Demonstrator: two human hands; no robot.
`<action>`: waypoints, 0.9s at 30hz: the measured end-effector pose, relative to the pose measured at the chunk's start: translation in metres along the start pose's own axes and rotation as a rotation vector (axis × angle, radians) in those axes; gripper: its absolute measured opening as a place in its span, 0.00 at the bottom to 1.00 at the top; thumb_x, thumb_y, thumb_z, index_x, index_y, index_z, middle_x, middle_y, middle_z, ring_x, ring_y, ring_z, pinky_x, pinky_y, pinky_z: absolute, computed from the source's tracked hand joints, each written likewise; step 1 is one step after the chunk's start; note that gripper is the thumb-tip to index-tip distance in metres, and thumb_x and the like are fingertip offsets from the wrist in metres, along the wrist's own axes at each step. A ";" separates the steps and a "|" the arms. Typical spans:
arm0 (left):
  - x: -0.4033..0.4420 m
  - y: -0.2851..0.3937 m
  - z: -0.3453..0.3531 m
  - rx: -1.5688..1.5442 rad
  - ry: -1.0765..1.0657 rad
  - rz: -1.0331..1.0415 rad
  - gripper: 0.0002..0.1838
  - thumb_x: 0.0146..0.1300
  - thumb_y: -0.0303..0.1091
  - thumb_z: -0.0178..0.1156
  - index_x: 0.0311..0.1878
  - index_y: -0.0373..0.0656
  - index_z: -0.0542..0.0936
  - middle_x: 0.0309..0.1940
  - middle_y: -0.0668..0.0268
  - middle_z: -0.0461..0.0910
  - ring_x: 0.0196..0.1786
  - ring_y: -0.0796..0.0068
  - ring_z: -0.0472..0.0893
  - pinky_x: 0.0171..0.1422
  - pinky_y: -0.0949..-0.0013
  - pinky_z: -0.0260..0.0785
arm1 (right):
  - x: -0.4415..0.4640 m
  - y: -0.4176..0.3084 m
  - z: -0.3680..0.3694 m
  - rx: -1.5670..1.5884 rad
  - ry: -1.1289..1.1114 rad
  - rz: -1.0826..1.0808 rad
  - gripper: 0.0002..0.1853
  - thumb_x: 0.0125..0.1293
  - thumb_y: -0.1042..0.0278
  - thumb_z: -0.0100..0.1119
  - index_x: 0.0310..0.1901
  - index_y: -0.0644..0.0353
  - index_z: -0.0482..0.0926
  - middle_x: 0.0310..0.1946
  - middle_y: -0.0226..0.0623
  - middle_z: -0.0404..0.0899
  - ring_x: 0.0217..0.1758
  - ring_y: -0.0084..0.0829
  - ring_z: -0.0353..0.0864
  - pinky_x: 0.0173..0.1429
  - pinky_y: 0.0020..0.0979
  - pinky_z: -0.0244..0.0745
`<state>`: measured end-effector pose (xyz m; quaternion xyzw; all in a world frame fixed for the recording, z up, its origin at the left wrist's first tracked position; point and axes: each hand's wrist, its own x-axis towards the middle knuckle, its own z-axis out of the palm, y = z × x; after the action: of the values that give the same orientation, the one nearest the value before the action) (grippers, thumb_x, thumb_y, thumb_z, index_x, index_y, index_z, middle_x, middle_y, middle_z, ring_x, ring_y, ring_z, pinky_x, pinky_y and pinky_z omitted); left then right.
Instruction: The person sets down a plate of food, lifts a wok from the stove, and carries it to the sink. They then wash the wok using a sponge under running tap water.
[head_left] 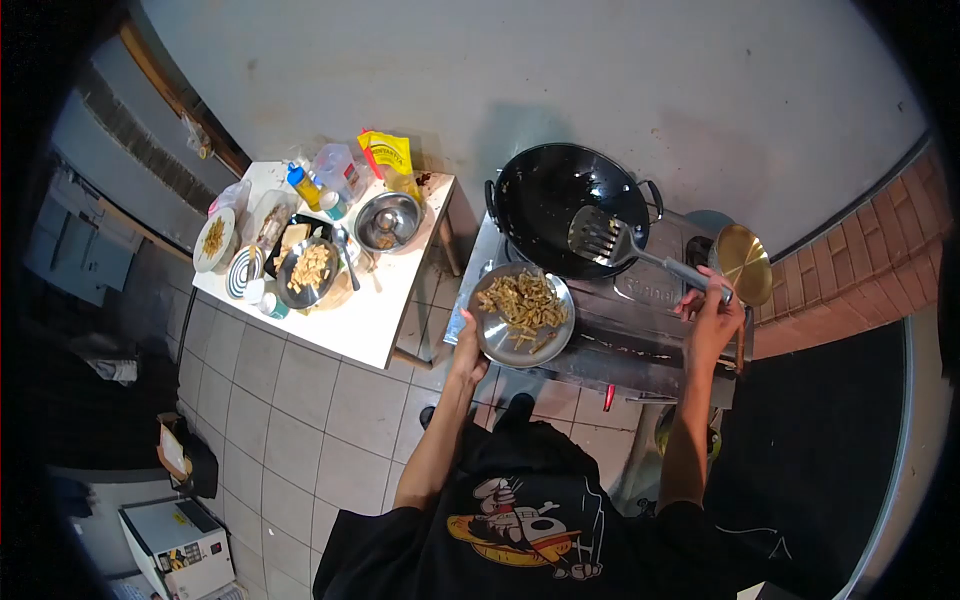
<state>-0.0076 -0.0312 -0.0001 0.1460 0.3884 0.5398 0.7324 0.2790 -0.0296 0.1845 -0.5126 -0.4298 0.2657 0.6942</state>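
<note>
My left hand (468,350) grips the rim of a round metal plate (497,350), holding it in front of the stove. A heap of browned, strip-like cooked food (525,302) lies on that plate. In my right hand (712,308) is the grey handle of a slotted spatula (600,236), my fingers closed around it. The spatula's head is over the right part of a black wok (550,190), whose inside shows only small bits and a wet shine. Whether the spatula touches the wok I cannot tell.
A gold-coloured pan (745,262) is right of the stove (640,325), near a brick ledge (850,270). On the white table (350,335) at left stand a steel bowl (389,222), a plate of pale food pieces (300,292), a yellow bag (388,152) and bottles.
</note>
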 end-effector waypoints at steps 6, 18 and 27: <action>-0.007 -0.010 -0.008 0.017 -0.045 -0.031 0.38 0.58 0.64 0.33 0.60 0.40 0.59 0.54 0.60 0.67 0.55 0.67 0.68 0.59 0.62 0.61 | -0.011 0.047 -0.018 0.242 0.166 0.166 0.11 0.64 0.68 0.42 0.34 0.68 0.71 0.13 0.38 0.68 0.10 0.24 0.64 0.15 0.24 0.64; -0.034 -0.005 -0.037 0.002 0.067 -0.059 0.37 0.59 0.62 0.35 0.59 0.39 0.59 0.55 0.60 0.66 0.55 0.67 0.69 0.57 0.62 0.64 | -0.028 0.101 -0.055 0.368 0.044 0.232 0.17 0.66 0.64 0.33 0.47 0.70 0.66 0.20 0.38 0.70 0.19 0.24 0.67 0.32 0.29 0.70; -0.047 -0.012 -0.039 0.059 0.194 -0.042 0.36 0.60 0.62 0.33 0.59 0.41 0.58 0.55 0.60 0.66 0.54 0.67 0.69 0.56 0.63 0.65 | -0.018 0.140 -0.064 0.449 0.020 0.257 0.22 0.64 0.55 0.42 0.49 0.69 0.66 0.23 0.37 0.71 0.24 0.25 0.69 0.35 0.29 0.70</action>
<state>-0.0330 -0.0863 -0.0142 0.1065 0.4762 0.5242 0.6979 0.3361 -0.0287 0.0403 -0.3983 -0.2846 0.4355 0.7554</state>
